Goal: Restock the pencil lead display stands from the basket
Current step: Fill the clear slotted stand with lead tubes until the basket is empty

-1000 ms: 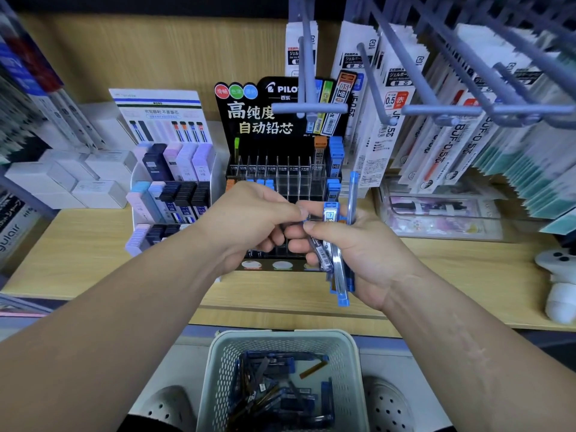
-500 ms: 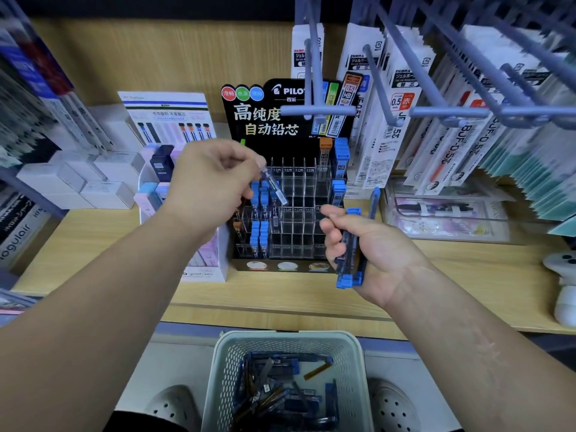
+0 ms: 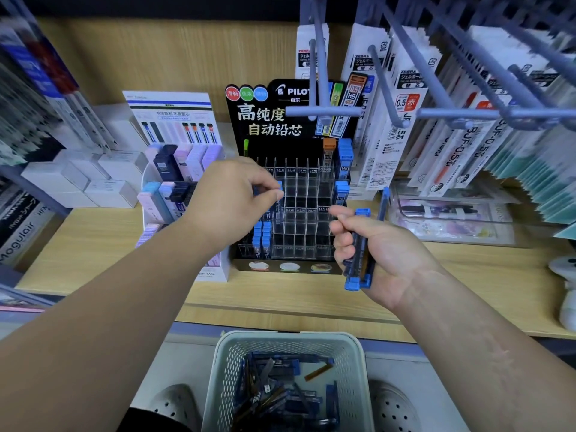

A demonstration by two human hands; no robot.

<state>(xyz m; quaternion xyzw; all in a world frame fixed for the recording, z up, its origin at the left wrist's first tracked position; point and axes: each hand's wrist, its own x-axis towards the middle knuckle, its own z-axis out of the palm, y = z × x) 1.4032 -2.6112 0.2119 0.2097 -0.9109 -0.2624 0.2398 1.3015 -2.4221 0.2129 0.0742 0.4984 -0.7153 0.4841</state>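
My left hand (image 3: pixel 237 199) pinches a lead case (image 3: pixel 279 186) at the display stand (image 3: pixel 307 194); my right hand (image 3: pixel 385 255) grips a bundle of cases (image 3: pixel 359 257), basket (image 3: pixel 282 336) below.

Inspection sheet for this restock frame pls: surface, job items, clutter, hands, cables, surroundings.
Surface: wooden shelf.
Job's things: Pilot display stand, most clear slots empty, blue cases in left and right columns; basket below holds lead cases.
Clutter: pastel lead stand and white boxes at left; clear pen tray at right.
Grippers: left hand pinches a blue-capped case at the stand's left columns; right hand grips a bundle of cases.
Cables: nothing seen.
Surroundings: peg hooks with hanging refill packs overhead; shoes on floor.
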